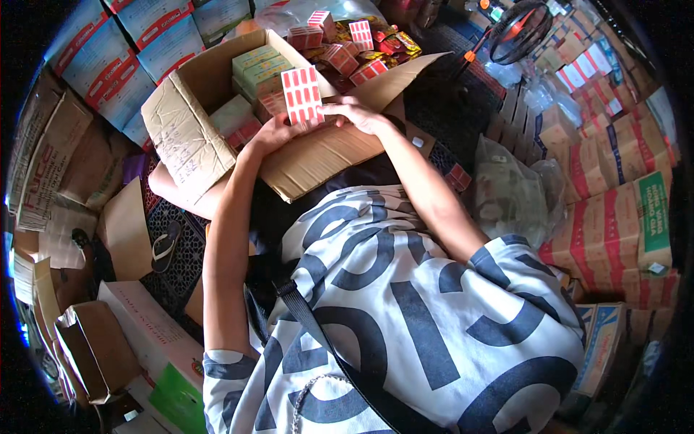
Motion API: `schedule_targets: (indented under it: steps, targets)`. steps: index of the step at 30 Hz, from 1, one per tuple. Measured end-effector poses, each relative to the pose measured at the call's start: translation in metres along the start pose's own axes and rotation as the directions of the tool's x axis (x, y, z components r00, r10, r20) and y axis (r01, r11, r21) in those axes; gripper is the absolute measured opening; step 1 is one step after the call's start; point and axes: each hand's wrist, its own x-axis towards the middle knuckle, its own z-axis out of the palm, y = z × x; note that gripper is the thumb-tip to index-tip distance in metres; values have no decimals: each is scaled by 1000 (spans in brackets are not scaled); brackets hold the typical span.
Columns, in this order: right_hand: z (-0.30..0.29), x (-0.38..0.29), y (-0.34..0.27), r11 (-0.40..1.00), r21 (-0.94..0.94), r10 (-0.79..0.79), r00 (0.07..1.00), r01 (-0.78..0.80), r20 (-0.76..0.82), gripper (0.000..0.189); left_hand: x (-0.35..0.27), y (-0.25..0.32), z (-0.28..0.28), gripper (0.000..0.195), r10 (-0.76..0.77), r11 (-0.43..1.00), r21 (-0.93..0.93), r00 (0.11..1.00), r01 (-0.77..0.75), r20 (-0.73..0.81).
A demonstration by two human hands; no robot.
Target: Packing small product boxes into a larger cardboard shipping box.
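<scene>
A block of small red-and-white packets (pixel 302 93) stands upright between my two hands, above the open cardboard box (pixel 320 163). My left hand (pixel 275 133) grips its lower left side. On its lower right, the fingers of my right hand (pixel 355 115) touch the same block. Inside the box, stacked pale green-yellow cartons (pixel 263 68) sit at the back, with more red-and-white packets (pixel 246 131) lower down on the left. The depth of the box behind my hands is partly hidden.
Beyond the box, several similar red-and-white blocks (pixel 341 58) lie by shiny snack-like packets (pixel 398 44). A fan (pixel 519 32) stands at the far right. Stacked cartons (pixel 596 238) and a clear plastic bag (pixel 507 190) line the right. A sandal (pixel 165 247) lies left.
</scene>
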Motion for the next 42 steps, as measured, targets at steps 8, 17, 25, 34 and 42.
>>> schedule_targets:
  steps: [8,17,25,34,42]
  targets:
    - [20,3,11,990,-8,-140,974,141,-178,54,19,-58,-23,57,-57,991,104,979,78,-195]
    - [5,7,28,988,55,-127,963,144,-238,41,8,-8,-25,72,-204,913,153,749,378,-630]
    - [2,11,32,970,110,-180,947,216,-266,35,15,-42,-44,62,-107,993,-75,435,89,-894]
    - [0,13,34,971,110,-176,946,212,-272,38,34,-74,-48,48,-175,982,-186,405,12,-898]
    - [-2,13,40,958,161,-180,936,236,-301,37,25,-63,-40,57,-396,914,-216,644,343,-655]
